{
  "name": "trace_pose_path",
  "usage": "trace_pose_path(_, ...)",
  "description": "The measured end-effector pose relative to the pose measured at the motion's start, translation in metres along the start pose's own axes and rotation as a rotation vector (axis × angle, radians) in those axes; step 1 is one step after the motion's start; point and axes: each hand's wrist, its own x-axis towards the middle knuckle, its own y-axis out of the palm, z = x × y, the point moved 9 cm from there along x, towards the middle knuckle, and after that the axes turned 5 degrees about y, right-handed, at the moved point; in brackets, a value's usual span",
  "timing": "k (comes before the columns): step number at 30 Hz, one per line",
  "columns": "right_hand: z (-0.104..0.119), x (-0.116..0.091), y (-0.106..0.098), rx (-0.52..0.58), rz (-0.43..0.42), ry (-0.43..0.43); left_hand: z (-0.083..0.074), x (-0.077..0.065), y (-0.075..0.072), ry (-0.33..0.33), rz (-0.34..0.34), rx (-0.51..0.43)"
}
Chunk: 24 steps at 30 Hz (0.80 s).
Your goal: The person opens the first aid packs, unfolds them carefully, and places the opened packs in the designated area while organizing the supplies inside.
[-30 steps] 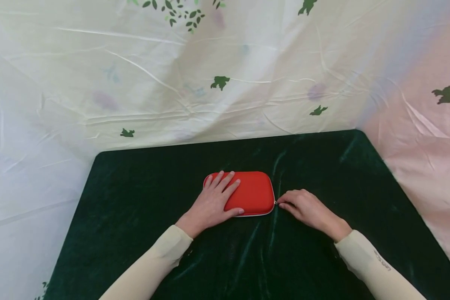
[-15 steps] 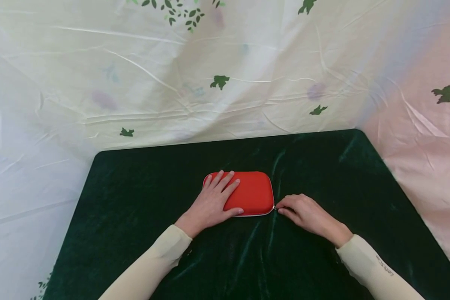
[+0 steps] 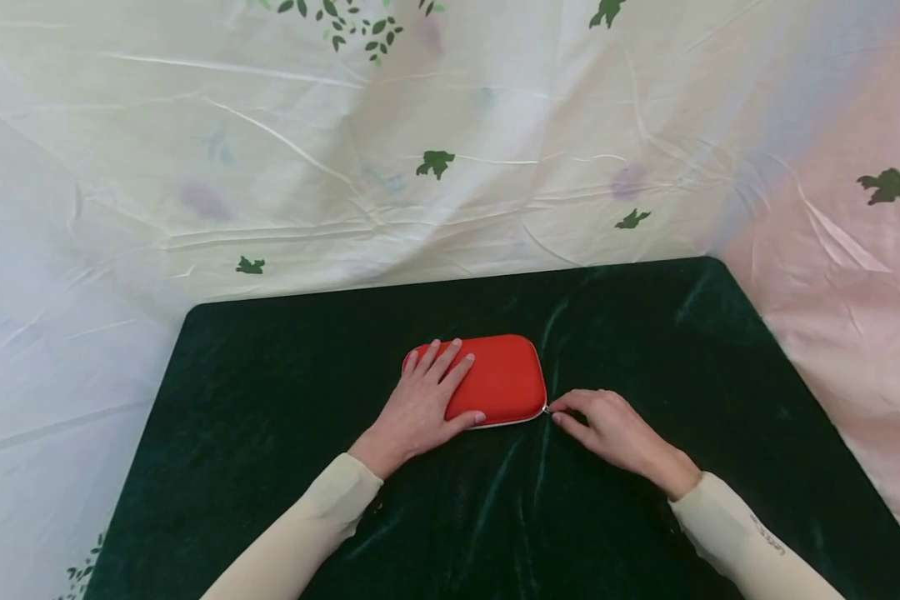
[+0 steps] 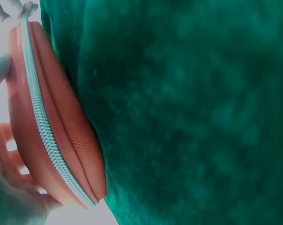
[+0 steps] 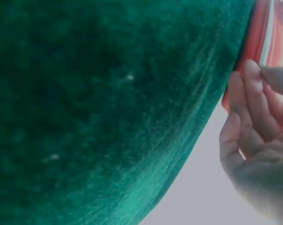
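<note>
A red zippered case [image 3: 506,379] with rounded corners lies on the dark green cloth. My left hand [image 3: 420,404] rests on its left half, fingers spread and straight across the lid. At the case's near right corner, my right hand [image 3: 611,429] pinches the small zipper pull [image 3: 547,409] between thumb and index finger. In the left wrist view the silvery zipper [image 4: 45,129] runs along the case's side, its teeth meshed over the stretch that shows. The right wrist view has the right fingertips against the case's end, where the pull itself is hidden.
Green velvety cloth [image 3: 285,383] with a few creases covers the table. Behind and at both sides hangs a pale curtain [image 3: 307,167] with leaf and bird prints, close to the table's edges.
The right hand, pinching the zipper pull, has moved round the case's right edge toward the near corner. The case has turned slightly, its right end shifting away. The left hand stays on the lid.
</note>
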Motion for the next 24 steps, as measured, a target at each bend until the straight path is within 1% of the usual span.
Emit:
trace_pose_path(4,-0.004,0.009,-0.007,-0.006,-0.073,0.036,-0.001,-0.001,-0.002,-0.058,-0.048,0.043)
trace_pose_path(8,-0.011,0.019,-0.01,-0.019,-0.116,0.066,-0.004,0.002,-0.002,-0.109,-0.087,0.12)
trace_pose_path(11,-0.017,0.025,-0.012,-0.014,-0.138,0.077,-0.006,0.004,-0.003,-0.131,-0.103,0.156)
trace_pose_path(13,-0.019,0.03,-0.014,-0.008,-0.146,0.081,-0.006,0.003,-0.005,-0.139,-0.099,0.154)
trace_pose_path(16,-0.023,0.036,-0.018,0.004,-0.15,0.096,-0.003,-0.001,-0.009,-0.128,-0.081,0.128)
trace_pose_path(18,-0.025,0.041,-0.02,0.008,-0.151,0.106,0.0,-0.005,-0.013,-0.108,-0.065,0.099)
trace_pose_path(21,-0.028,0.049,-0.023,0.011,-0.157,0.115,0.006,-0.012,-0.018,-0.061,-0.041,0.06)
trace_pose_path(24,-0.029,0.056,-0.026,0.016,-0.159,0.117,0.012,-0.017,-0.019,-0.007,-0.019,0.036)
